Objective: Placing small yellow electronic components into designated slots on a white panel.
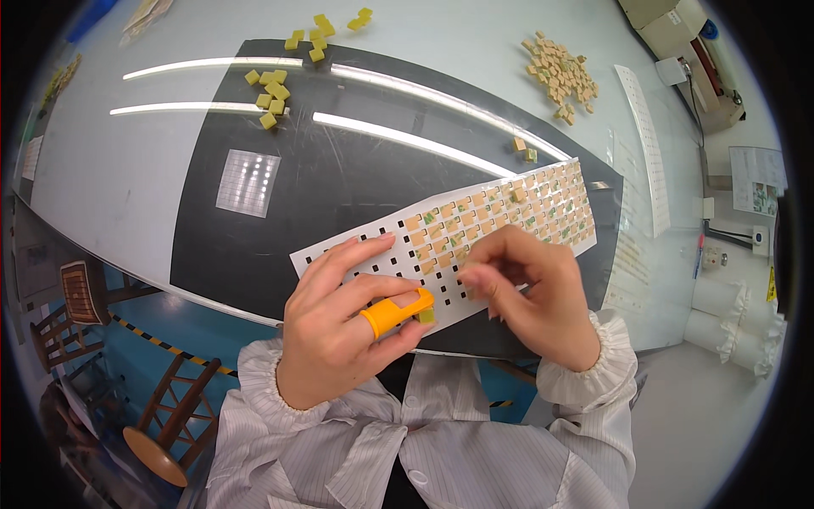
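Observation:
A white sheet point(326, 253) with rows of black squares lies slanted on the dark mat, and small tan square pieces point(475, 216) cover much of its right part. My left hand point(335, 331) rests over the sheet's lower left, wearing an orange finger sleeve point(390, 316) on one finger. Between that finger and the thumb it grips a small yellow-green cube point(426, 316). My right hand point(534, 293) hovers over the sheet beside the lowest tan pieces, fingers curled in a pinch. Whatever its fingertips hold, if anything, cannot be made out. One loose tan block point(518, 195) sits on the placed pieces.
Yellow-green cubes lie in a near group point(271, 93) and a far group point(318, 34). A pile of tan blocks point(560, 75) is at the back right, with two loose blocks point(526, 151) nearer. A clear gridded sheet point(248, 183) lies left on the black mat point(339, 170).

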Action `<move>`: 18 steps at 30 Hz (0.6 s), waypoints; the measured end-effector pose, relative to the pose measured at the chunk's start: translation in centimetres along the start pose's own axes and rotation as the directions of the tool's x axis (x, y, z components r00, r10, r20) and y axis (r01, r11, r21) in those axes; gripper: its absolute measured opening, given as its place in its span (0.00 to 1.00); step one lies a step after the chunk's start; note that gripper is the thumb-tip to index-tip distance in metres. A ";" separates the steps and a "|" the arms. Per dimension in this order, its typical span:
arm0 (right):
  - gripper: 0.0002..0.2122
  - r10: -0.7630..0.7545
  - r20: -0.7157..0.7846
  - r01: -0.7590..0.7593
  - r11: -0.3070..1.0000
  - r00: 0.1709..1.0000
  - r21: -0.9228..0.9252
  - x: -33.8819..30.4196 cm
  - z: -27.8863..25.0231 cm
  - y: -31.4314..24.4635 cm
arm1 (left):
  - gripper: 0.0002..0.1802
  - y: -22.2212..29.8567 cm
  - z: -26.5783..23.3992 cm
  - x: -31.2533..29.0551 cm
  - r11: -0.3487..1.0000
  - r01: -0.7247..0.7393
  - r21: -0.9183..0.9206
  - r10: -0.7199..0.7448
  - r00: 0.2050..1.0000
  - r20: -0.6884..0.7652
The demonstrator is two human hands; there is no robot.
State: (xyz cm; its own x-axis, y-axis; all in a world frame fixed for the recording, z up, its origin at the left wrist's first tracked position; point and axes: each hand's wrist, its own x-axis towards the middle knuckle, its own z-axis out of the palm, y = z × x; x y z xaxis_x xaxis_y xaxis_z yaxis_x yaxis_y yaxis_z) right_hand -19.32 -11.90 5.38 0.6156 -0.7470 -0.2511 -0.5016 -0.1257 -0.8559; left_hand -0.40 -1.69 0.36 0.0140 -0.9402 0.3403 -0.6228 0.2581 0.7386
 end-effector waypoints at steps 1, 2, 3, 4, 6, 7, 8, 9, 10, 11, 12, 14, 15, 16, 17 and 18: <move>0.05 -0.001 0.002 0.001 1.000 1.000 0.001 0.2 0.2 0.3 | 0.12 0.0 0.0 -0.1 1.000 -0.001 -0.002 0.001 1.000 0.000; 0.06 -0.079 -0.222 0.052 0.991 0.972 -0.125 0.5 0.6 0.5 | 0.12 0.0 0.0 -0.1 1.000 0.001 0.000 -0.001 1.000 -0.001; 0.06 -0.179 -0.422 0.072 0.964 0.889 -0.257 0.9 0.7 0.7 | 0.13 0.0 0.0 -0.3 1.000 0.013 0.001 -0.013 1.000 -0.002; 0.08 -0.167 -0.395 0.053 0.958 0.903 -0.283 1.0 0.5 0.1 | 0.13 0.0 0.0 -0.3 1.000 0.025 0.000 -0.025 1.000 -0.005; 0.08 -0.235 -0.318 0.132 0.941 0.918 -0.313 1.2 1.1 0.4 | 0.13 -0.2 0.0 -0.4 1.000 0.021 0.012 -0.021 1.000 -0.010; 0.09 -0.297 -0.248 0.204 0.918 0.922 -0.340 1.1 1.5 0.6 | 0.13 -0.2 0.0 -0.3 1.000 0.008 0.017 -0.008 1.000 -0.010; 0.10 -0.325 -0.191 0.257 0.915 0.926 -0.311 0.9 1.9 0.9 | 0.13 -0.1 0.1 -0.2 1.000 0.006 0.013 -0.006 1.000 -0.011; 0.10 -0.324 -0.192 0.255 0.914 0.926 -0.315 0.7 2.2 1.0 | 0.13 -0.1 0.1 -0.1 1.000 -0.010 0.015 0.010 1.000 -0.016; 0.09 -0.334 -0.169 0.260 0.899 0.927 -0.352 0.6 2.6 1.0 | 0.13 -0.1 0.0 0.0 1.000 -0.020 0.023 0.021 1.000 -0.024; 0.09 -0.343 -0.147 0.265 0.883 0.928 -0.388 0.5 2.7 1.0 | 0.13 0.0 0.0 0.0 1.000 -0.017 0.024 0.017 0.999 -0.027; 0.08 -0.345 -0.132 0.272 0.882 0.929 -0.385 0.4 2.7 0.9 | 0.13 0.0 0.0 0.0 1.000 -0.015 0.019 0.016 0.999 -0.028; 0.07 -0.352 -0.126 0.280 0.877 0.927 -0.391 0.4 2.8 0.9 | 0.13 0.0 0.0 0.0 1.000 -0.009 0.018 0.010 0.999 -0.032; 0.06 -0.358 -0.126 0.283 0.873 0.925 -0.398 0.4 2.9 0.9 | 0.13 0.0 0.0 -0.1 1.000 -0.006 0.010 0.006 1.000 -0.028; 0.06 -0.357 -0.125 0.283 0.872 0.926 -0.398 0.3 2.9 0.9 | 0.13 -0.1 0.0 -0.1 1.000 -0.005 0.000 0.005 1.000 -0.022; 0.06 -0.333 -0.132 0.260 0.884 0.934 -0.388 0.3 2.9 0.9 | 0.13 -0.1 0.0 -0.1 1.000 -0.004 -0.001 0.004 1.000 -0.022; 0.06 -0.308 -0.139 0.237 0.895 0.941 -0.377 0.2 3.0 0.9 | 0.13 -0.1 0.0 -0.1 1.000 -0.010 -0.001 0.010 1.000 -0.023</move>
State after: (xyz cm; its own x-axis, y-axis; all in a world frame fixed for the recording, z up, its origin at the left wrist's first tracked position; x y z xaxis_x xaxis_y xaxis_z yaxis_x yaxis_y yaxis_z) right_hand -17.82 -10.25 3.23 0.6490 -0.7555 0.0899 -0.5327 -0.5356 -0.6552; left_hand -0.31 -1.60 0.22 0.0258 -0.9324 0.3605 -0.6223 0.2672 0.7357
